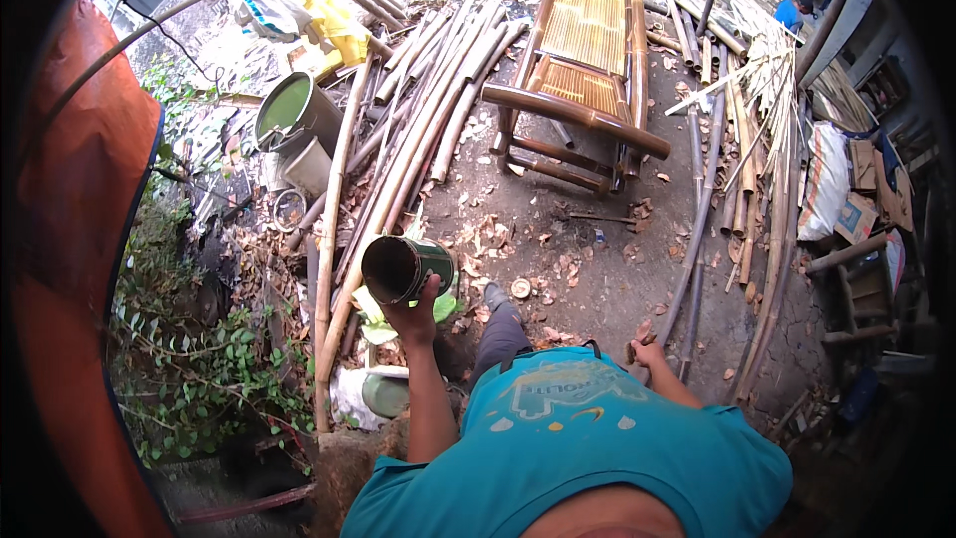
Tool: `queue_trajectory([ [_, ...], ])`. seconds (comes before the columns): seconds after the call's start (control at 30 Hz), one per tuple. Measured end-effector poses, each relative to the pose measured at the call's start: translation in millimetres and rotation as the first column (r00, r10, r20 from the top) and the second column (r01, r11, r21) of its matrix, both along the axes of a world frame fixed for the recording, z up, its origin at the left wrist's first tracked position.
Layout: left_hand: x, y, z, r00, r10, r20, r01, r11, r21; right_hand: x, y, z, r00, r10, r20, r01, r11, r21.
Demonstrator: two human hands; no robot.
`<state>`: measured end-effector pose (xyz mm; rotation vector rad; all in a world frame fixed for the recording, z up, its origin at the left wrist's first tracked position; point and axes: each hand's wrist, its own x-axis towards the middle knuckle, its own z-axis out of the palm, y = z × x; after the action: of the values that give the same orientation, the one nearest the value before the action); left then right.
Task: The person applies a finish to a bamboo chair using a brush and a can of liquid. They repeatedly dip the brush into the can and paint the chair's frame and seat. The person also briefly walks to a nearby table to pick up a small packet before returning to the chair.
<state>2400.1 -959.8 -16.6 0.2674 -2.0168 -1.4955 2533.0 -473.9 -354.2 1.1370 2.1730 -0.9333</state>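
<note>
My left hand [416, 313] is closed round a green tin can [434, 263] on the left, below bamboo poles [423, 120] on the ground. The can is tilted, its dark open mouth turned to the left; I cannot tell what is inside. Low at my right side, my right hand [648, 350] has its fingers curled in. A small brownish thing shows at the fingers, too small to name. Ahead of me stands a bamboo bench [588, 25] with a slatted seat and thick brown poles for its frame, apart from both hands.
A large green bucket [299, 112] stands left of the poles, near white and yellow sacks [299, 10]. More bamboo poles [742, 179] and split strips lie on the right, beside a white sack [823, 182]. An orange tarp [75, 189] hangs at far left. Dry leaves litter the ground.
</note>
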Motion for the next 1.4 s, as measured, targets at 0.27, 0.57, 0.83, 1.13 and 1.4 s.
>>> queue_trajectory([
  [0.27,-128,-75,-7,0.997,-0.035,-0.071,0.039,0.997,0.06,-159,-36,0,0.998,-0.012,-0.062,0.011,1.0,-0.002],
  [0.57,-215,-136,-12,0.993,-0.112,-0.031,0.113,0.994,0.013,-351,-167,97,0.881,0.132,-0.455,-0.124,0.991,0.047],
  [0.83,-298,-131,-39,0.997,-0.071,-0.005,0.071,0.987,0.141,-542,-203,147,0.766,-0.149,-0.626,-0.026,0.965,-0.262],
  [1.13,-418,-121,-40,0.996,0.059,0.065,-0.067,0.988,0.137,-774,-260,146,0.784,0.076,-0.615,-0.297,0.917,-0.266],
  [1.4,-480,-104,-82,0.953,0.117,0.278,-0.198,0.938,0.285,-922,-304,175,0.665,0.647,-0.374,-0.66,0.743,0.11],
])
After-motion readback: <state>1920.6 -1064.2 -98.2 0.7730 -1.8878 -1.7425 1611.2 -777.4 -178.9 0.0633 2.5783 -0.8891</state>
